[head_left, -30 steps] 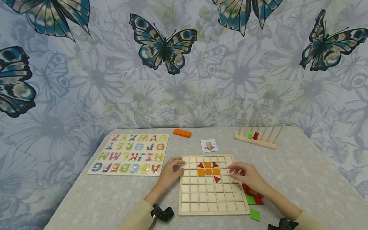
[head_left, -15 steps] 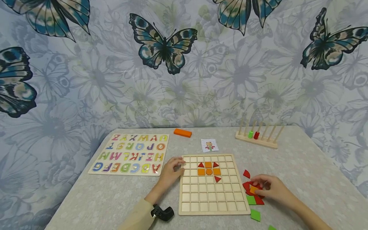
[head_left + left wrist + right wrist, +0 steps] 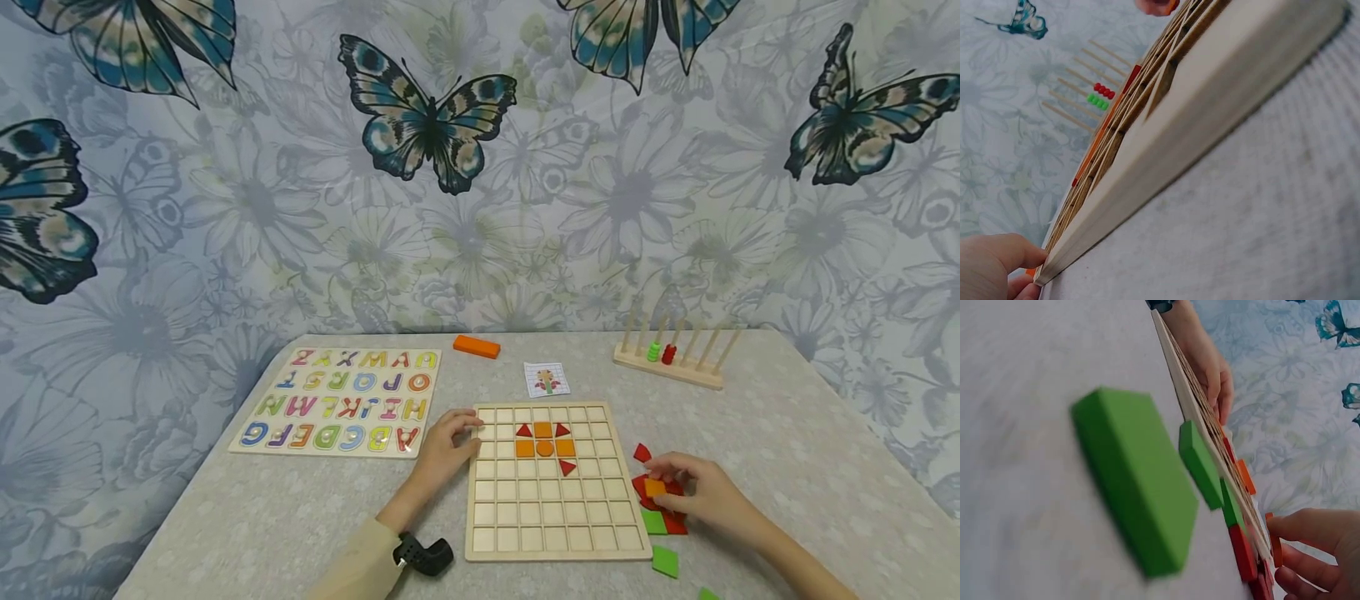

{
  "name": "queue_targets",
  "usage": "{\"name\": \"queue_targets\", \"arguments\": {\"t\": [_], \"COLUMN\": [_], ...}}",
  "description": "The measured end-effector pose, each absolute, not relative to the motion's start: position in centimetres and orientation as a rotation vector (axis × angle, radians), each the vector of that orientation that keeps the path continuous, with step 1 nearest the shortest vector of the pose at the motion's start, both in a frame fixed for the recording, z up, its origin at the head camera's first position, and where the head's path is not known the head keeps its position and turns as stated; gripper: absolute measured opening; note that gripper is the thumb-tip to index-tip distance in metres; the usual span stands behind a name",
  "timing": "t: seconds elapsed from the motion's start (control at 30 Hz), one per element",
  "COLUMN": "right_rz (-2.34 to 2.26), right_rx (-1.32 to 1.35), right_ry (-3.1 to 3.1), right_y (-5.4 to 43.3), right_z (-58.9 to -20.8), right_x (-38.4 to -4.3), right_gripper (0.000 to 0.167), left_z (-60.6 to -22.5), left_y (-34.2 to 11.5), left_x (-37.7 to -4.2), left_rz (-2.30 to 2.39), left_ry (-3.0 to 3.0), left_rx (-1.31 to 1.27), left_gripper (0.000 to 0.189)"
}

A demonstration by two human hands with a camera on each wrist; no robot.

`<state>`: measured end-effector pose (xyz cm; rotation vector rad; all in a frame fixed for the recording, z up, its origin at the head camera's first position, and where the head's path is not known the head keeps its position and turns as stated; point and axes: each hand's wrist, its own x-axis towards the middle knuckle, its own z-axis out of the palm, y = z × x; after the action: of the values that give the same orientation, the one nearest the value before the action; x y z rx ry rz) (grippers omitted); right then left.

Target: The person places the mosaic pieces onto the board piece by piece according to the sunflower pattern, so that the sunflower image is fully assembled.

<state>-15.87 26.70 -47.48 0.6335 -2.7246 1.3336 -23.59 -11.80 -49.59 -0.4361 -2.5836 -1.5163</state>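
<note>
My left hand [image 3: 444, 448] holds the left edge of a wooden grid board [image 3: 555, 517] near its far corner. On the board lie orange squares [image 3: 524, 449], an orange circle [image 3: 544, 448] and red triangles [image 3: 567, 467]. Beside the board's right edge, my right hand [image 3: 703, 490] pinches an orange square tile [image 3: 655, 488] between thumb and fingers, above a small heap of red pieces [image 3: 677, 523]; the right wrist view shows the same orange tile [image 3: 1274, 540] edge-on. The fingers partly cover the heap. Green tiles [image 3: 664, 561] lie nearer me.
Behind the board lies a small printed pattern card [image 3: 547, 380]. An alphabet puzzle board [image 3: 337, 406] is at the left, an orange block [image 3: 476, 347] at the back. A wooden peg stand [image 3: 667, 367] with green and red beads stands back right.
My right hand has moved from the board's right edge to the heap at the right and picked out an orange square tile. My left hand stays at the board.
</note>
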Motion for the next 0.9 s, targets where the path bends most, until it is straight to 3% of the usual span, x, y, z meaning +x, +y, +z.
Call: {"name": "queue_targets", "arguments": {"t": [0.9], "right_rz": [1.542], "right_rx": [0.738], "right_ry": [-2.699], "right_y": [14.4], "right_z": [-47.4], "right_x": [-20.2], "right_gripper": [0.028], "left_z": [-49.5], "left_y": [-11.8], "left_x": [-23.6], "left_rz": [-1.54], "left_ry": [-2.582], "left_rx": [-0.419], "left_gripper": [0.021]}}
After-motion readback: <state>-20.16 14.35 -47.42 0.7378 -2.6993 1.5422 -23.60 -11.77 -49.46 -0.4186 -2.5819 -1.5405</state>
